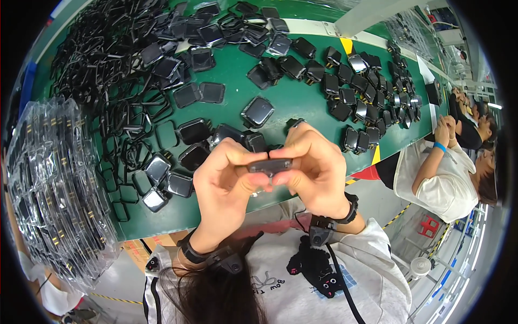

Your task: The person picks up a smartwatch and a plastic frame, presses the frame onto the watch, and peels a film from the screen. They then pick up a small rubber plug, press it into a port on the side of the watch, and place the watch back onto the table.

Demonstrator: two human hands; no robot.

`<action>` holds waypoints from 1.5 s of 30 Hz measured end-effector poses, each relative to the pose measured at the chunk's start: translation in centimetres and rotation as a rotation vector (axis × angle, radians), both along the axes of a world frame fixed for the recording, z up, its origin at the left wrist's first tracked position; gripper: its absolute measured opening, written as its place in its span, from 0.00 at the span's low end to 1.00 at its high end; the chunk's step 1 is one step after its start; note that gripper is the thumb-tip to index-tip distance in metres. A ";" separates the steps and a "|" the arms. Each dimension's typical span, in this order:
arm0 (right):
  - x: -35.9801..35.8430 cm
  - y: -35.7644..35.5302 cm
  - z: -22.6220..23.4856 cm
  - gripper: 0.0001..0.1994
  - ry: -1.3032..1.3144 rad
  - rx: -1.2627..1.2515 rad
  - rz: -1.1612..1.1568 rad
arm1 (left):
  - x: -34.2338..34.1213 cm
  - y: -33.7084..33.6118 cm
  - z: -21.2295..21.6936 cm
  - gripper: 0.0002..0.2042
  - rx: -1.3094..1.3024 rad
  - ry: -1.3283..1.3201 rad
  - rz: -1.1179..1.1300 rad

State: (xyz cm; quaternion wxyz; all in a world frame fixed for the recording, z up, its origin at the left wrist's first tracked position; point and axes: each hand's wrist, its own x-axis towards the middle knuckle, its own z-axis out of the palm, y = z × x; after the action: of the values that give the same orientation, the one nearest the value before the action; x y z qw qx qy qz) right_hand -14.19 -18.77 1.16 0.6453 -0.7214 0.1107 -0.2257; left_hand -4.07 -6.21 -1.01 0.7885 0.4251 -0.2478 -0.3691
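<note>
Between my two hands, above the table's near edge, is a small black casing [270,166] with rounded corners, seen edge-on. My left hand [222,186] pinches its left end between thumb and fingers. From the other side, my right hand [318,173] grips the right end in the same way. Both thumbs lie along the near edge and partly cover it. Just beyond my fingers, several black casings lie on the green table, among them a glossy square casing [258,112] and a casing [195,130] left of it.
Thin black frames [102,70] are heaped at the far left. Several black units [356,92] with metal pins stand toward the right. Stacked clear plastic trays [59,189] rise at the left edge. A co-worker in a white shirt [431,178] sits at the right.
</note>
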 end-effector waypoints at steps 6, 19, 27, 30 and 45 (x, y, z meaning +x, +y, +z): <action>-2.3 -0.9 0.8 0.14 0.042 0.485 -0.173 | -0.9 -1.6 1.0 0.19 0.104 0.169 -0.124; -4.9 -3.4 2.4 0.17 0.018 0.366 -0.012 | -2.3 -3.1 1.1 0.23 -0.028 0.182 -0.229; -5.3 -4.0 2.1 0.17 0.032 0.364 -0.031 | -2.7 -3.8 0.9 0.22 -0.023 0.203 -0.258; -5.5 -4.1 2.0 0.17 0.040 0.367 -0.040 | -2.8 -3.9 0.9 0.22 -0.017 0.215 -0.258; -5.0 -3.4 1.9 0.18 0.052 0.321 -0.062 | -2.9 -3.3 0.6 0.25 -0.031 0.199 -0.252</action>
State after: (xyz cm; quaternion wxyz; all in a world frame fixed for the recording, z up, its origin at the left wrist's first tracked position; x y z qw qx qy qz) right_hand -19.24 -22.14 3.03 0.7418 -0.6109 0.1841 -0.2062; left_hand -6.95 -9.52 -0.45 0.7630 0.3399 -0.2254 -0.5015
